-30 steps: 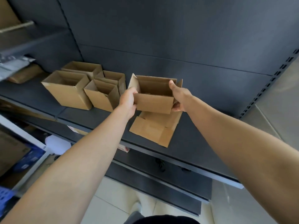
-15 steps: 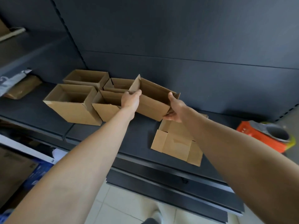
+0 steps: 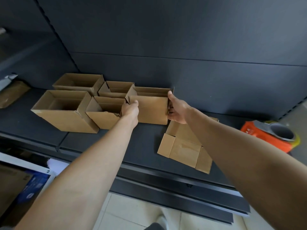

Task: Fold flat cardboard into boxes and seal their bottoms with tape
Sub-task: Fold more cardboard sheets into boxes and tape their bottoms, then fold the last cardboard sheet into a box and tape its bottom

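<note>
Gripping the open-topped cardboard box (image 3: 151, 109) by both short ends, left hand (image 3: 130, 110) curled over its left corner, right hand (image 3: 177, 112) clasping its right, long axis across the shelf (image 3: 142, 141), seemingly set beside the finished boxes (image 3: 103, 119), flat cardboard sheet (image 3: 184, 149) nearest the right hand.

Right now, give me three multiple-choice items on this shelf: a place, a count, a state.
1. Flat cardboard lies: A) left of the boxes B) front-right of the held box C) on the floor
2. Open-topped boxes, held one included: A) three B) five C) seven
3. Held box is: A) gripped by both hands B) untouched C) taped shut
Answers: B, it lies under the right forearm; B, four stand left of the held one; A, left hand and right hand grip its ends.
</note>
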The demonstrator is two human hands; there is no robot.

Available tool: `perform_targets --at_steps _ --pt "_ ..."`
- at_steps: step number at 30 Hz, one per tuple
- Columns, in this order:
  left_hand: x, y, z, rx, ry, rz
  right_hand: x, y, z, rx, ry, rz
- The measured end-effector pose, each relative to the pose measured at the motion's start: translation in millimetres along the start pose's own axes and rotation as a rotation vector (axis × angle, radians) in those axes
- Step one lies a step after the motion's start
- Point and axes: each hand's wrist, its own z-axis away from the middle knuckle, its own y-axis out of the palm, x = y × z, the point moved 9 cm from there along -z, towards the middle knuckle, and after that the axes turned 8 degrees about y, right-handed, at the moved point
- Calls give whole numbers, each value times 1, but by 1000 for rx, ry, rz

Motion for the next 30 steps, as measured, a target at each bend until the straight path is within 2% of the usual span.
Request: perform_targets --at_steps 4,7,10,14,17,21,25,30 --pt "4 1 14 -26 -23 73 -2 -11 8 -1 -29 82" --pt "15 9 34 17 -77 66 0 -40 21 -100 -61 158" --pt "26 22 51 97 -56 -65 -4 -84 38 -312 -65 212" --pt "39 59 76 336 49 -398 -23 -135 64 -530 -59 295" --pt "51 75 92 450 69 -562 -49 -160 71 -529 -21 255" --pt "70 89 103 506 48 -644 -88 -178 73 -497 88 199" --pt "77 98 113 520 37 -643 -112 -173 67 -376 145 63" --pt "82 102 127 555 -47 -617 -112 -186 73 -416 149 49"
